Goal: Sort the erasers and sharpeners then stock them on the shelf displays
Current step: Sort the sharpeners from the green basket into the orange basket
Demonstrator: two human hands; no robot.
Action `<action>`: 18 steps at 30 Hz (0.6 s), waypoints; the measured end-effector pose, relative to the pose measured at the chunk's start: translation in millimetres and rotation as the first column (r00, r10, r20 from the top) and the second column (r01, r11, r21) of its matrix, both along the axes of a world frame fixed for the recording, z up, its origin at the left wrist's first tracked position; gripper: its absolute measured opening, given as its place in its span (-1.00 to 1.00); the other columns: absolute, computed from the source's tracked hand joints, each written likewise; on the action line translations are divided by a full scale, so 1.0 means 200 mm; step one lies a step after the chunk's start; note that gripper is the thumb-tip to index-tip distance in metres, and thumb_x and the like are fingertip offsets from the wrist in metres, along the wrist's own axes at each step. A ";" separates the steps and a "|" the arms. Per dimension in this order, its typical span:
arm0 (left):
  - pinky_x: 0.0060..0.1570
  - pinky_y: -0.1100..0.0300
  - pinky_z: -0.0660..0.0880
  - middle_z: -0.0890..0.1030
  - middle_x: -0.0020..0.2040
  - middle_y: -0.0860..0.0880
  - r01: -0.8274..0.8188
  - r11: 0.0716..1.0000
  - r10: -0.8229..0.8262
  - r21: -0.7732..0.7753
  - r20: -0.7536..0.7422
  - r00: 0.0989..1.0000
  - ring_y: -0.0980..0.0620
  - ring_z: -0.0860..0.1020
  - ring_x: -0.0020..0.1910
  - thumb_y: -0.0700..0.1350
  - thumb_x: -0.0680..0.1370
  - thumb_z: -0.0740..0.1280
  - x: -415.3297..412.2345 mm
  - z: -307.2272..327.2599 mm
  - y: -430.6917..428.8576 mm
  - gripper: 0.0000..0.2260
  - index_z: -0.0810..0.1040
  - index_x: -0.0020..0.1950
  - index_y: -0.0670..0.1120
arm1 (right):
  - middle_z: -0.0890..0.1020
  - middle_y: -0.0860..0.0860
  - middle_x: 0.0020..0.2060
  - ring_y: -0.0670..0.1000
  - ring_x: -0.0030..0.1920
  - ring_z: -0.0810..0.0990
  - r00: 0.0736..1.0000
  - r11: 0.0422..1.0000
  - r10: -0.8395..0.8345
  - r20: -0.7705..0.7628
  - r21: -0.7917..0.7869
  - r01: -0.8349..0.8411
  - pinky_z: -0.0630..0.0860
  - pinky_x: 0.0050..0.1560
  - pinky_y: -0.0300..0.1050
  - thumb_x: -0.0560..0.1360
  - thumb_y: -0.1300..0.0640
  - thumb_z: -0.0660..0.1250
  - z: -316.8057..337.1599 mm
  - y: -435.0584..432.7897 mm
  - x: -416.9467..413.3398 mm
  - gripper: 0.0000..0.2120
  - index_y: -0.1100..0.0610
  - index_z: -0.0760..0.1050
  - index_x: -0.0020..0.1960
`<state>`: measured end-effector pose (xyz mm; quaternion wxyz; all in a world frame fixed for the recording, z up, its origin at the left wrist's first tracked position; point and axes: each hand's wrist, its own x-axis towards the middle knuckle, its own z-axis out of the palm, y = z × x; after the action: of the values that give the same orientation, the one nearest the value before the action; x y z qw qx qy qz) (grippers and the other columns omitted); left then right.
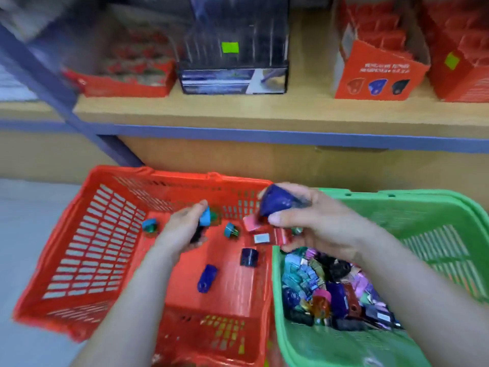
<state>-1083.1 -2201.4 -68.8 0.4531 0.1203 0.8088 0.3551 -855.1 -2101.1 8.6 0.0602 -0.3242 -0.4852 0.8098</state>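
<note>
Plastic, hard & light: in head view the dark-blue sharpener (277, 202) is clamped in the right grip (312, 223), fingers curled round it, over the seam btw red basket (92, 234) & green basket (397, 194). Left grip (185, 229) pinches a light-blue sharpener (205, 217) above the red basket; something dark beneath it, can't tell what. Shells look smooth, prob. slippery, so hold across the broad sides. Mixed pile (330, 287) lies in the green basket. Rims touch, hands near each other; shelf (238, 109) edge & orange display box (378, 72) well apart above.
</note>
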 end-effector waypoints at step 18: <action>0.05 0.01 0.55 0.67 -0.18 0.02 0.066 0.966 0.037 0.248 -0.390 0.920 -0.07 0.64 -0.10 -0.23 0.46 0.29 0.03 -0.14 -0.03 -0.78 0.56 -0.25 0.10 | 0.67 0.09 -0.14 -0.04 -0.25 0.62 0.948 0.862 -0.207 0.240 0.503 0.061 0.55 -0.23 -0.22 0.51 0.45 0.24 -0.15 -0.13 -0.23 -0.73 0.13 0.56 -0.02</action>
<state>-1076.6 -2206.4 -97.2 0.2658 0.2524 0.8292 0.4221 -900.5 -2128.0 -21.3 0.1262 -0.4451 -0.6539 0.5987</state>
